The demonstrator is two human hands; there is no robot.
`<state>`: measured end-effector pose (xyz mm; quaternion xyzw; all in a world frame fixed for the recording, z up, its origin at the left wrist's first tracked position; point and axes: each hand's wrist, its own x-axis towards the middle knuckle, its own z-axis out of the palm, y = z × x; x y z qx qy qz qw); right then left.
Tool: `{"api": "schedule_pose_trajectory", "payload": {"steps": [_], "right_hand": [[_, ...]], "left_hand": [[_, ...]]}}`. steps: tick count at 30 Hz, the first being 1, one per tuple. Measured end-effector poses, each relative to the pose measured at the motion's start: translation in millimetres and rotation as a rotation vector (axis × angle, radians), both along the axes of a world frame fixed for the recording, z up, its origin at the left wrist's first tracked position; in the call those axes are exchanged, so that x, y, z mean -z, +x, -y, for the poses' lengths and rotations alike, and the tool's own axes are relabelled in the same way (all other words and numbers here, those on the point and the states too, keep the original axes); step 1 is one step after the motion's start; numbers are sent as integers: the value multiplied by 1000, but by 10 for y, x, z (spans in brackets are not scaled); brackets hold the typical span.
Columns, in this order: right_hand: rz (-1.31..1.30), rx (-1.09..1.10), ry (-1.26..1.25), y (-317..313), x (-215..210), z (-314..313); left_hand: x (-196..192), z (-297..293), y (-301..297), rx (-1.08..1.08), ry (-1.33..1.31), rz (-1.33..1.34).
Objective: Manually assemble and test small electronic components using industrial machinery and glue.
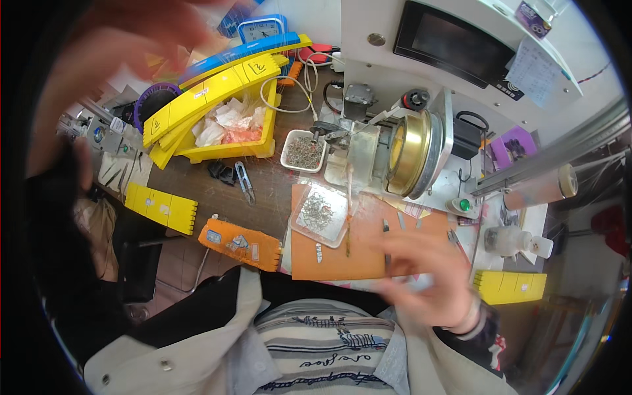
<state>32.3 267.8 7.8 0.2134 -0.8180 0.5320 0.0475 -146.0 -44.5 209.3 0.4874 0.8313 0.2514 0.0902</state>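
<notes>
My left hand [125,49] is raised close to the camera at the upper left. Motion smears it, so whether its fingers are open or closed does not show. My right hand [431,276] hovers, also blurred, over the front right of an orange mat [309,263], thumb and fingers apart with nothing visible between them. Beside its fingertips is a thin dark tool [386,240]. A clear shallow tray [320,217] of small metal pieces sits on the mat. Behind it stands a white dish [303,151] of similar pieces. A small perforated strip [319,253] lies nearer me.
At the back right stands a machine with a dark screen [454,43] and a brass-coloured wheel [403,155]. Yellow strips [210,99] lie across a yellow bin [230,153]. Thread snips [245,183] and an orange strip [242,245] are at left, bottles [508,241] at right.
</notes>
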Motion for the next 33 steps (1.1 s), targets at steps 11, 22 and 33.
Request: {"api": "schedule_pose_trajectory", "payload": {"steps": [11,22,33], "right_hand": [[610,508,-1006,-471,592,1012],[488,729,-1420,-1109,807,1121],[526,784,-1451,-1315,909,1042]], "left_hand": [[1736,-737,-473,1,170,448],[2075,-907,-804,-59,338,604],[2113,-1239,-974,309,110,257]]}}
